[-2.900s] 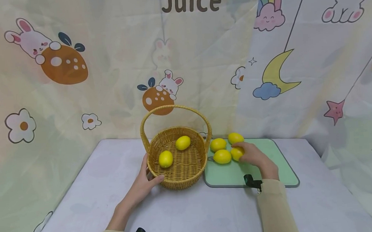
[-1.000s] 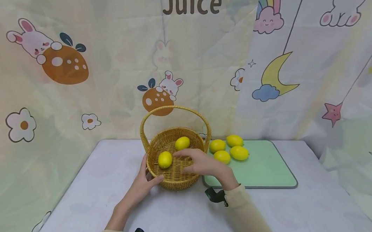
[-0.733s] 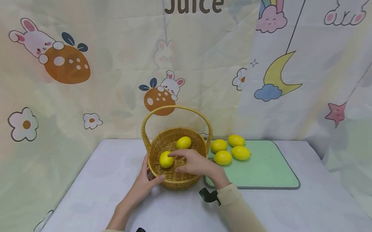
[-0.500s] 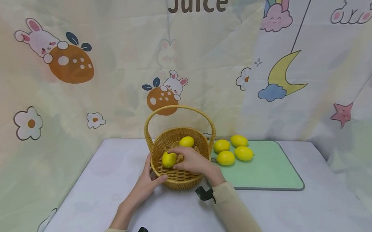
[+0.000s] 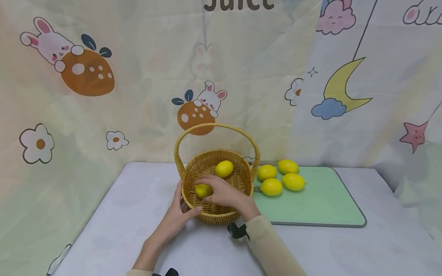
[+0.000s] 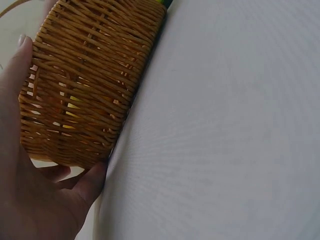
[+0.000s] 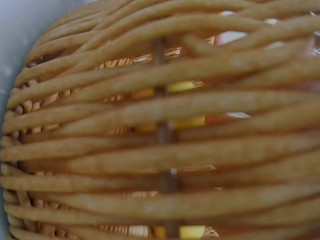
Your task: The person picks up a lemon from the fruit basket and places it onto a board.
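Yellow and smooth, the lemon [image 5: 203, 191] inside the left part of the basket [image 5: 217, 219] is likely light, firm and a bit slippery, best held around its fat middle. It seems to be pinched by the right hand [image 5: 224, 192], though some fingertips are hidden. That hand is reached in over the near right edge. The basket's left side is gripped by the left hand [image 5: 175, 215], thumb laid near the front.

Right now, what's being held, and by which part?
The left hand holds the basket by its left side. The right hand is at the nearer lemon inside; whether it grips cannot be told.
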### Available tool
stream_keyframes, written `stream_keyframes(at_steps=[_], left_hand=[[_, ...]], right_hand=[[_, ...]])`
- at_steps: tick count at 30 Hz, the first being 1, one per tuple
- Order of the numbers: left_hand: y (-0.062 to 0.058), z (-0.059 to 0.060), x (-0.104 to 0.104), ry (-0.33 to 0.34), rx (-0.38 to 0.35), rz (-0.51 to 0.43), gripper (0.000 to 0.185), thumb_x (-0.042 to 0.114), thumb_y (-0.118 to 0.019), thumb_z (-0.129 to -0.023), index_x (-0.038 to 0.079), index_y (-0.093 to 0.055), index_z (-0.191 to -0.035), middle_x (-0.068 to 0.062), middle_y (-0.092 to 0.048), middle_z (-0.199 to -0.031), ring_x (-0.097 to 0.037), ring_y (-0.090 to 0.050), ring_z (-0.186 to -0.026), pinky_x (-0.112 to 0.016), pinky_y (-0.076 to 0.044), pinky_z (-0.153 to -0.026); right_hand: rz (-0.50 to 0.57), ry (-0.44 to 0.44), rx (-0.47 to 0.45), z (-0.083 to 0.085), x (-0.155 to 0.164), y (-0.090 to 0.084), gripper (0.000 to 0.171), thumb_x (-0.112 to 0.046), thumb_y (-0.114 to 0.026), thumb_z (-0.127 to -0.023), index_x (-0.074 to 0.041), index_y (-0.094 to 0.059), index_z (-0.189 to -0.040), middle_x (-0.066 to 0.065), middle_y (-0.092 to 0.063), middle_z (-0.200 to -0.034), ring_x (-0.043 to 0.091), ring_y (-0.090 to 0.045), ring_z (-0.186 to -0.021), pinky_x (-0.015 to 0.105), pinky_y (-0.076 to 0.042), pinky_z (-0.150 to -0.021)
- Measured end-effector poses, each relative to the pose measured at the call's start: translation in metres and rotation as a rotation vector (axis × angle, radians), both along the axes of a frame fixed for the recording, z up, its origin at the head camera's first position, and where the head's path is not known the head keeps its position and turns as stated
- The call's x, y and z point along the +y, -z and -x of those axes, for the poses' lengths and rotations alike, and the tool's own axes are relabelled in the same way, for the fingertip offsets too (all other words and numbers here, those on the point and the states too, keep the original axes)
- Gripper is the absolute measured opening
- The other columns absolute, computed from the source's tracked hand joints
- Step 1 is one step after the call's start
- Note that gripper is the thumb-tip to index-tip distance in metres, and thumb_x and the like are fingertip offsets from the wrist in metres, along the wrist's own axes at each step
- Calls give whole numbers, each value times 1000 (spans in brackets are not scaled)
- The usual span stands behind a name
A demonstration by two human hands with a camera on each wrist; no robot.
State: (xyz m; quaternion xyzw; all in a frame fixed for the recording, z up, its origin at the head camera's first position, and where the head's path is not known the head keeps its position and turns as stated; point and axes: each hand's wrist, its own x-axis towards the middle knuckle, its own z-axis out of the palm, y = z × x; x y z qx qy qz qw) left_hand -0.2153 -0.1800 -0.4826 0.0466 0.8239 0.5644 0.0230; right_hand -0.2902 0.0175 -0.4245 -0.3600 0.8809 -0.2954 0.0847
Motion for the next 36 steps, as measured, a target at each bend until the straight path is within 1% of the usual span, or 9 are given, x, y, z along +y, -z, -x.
stream_keyframes(at_steps=[5,8,11,17,19,21,24,29,36], left_hand=[[-1,0,0,0,2,13,106,43,-72,-89,48,12,-154,2,0,-169,-34,-15,-155,-54,-31,-120],[-1,0,0,2,5,14,107,44,-72,-89,47,12,-155,1,0,-169,-34,-14,-155,-53,-31,-120],[-1,0,-1,5,8,9,107,46,-73,-88,48,12,-154,1,0,-169,-33,-14,-155,-53,-31,-120],[0,-1,-1,7,17,7,106,48,-73,-87,50,11,-153,3,-2,-169,-32,-16,-155,-53,-32,-119],[0,0,-1,6,17,7,106,48,-73,-87,50,11,-153,3,-2,-168,-32,-16,-155,-54,-32,-120],[0,0,-1,1,14,9,106,49,-73,-87,51,11,-153,3,-3,-168,-32,-16,-155,-54,-31,-120],[0,0,0,1,14,13,106,48,-73,-87,50,11,-153,3,-2,-169,-33,-15,-155,-55,-31,-120],[-2,-2,1,-3,12,16,107,47,-73,-88,48,10,-154,2,-1,-169,-34,-16,-155,-55,-31,-120],[-4,-3,0,-1,10,8,106,48,-73,-88,47,10,-155,1,-1,-169,-34,-16,-155,-54,-32,-119]], right_hand=[[-22,12,6,-3,0,-2,51,-14,-73,-88,-16,-60,-137,4,-47,-152,26,-34,-148,50,-30,-122],[-26,18,11,-6,-1,-5,44,-19,-72,-89,-16,-64,-133,4,-49,-150,26,-38,-145,49,-32,-121],[-18,28,1,-9,-2,-6,39,-23,-72,-90,-16,-67,-128,4,-52,-147,27,-36,-147,50,-32,-121],[-8,29,5,-13,-3,-9,29,-19,-73,-89,-16,-70,-118,1,-63,-132,29,-36,-148,50,-31,-122],[-16,23,14,-14,-3,-10,27,-18,-73,-88,-16,-70,-115,-1,-66,-126,26,-48,-138,45,-40,-116],[-28,15,21,-15,-3,-10,27,-16,-74,-86,-17,-69,-113,-2,-67,-120,22,-56,-123,39,-49,-104],[-66,-3,36,-17,-4,-10,31,-14,-76,-83,-19,-68,-113,-5,-65,-115,14,-54,-101,29,-49,-85],[-131,-40,34,-19,-2,-10,41,-13,-77,-83,-22,-68,-121,-4,-63,-123,12,-54,-106,27,-49,-86],[-157,-81,50,-18,0,-9,40,-16,-74,-86,-22,-67,-125,-5,-65,-126,11,-53,-103,26,-47,-86]])
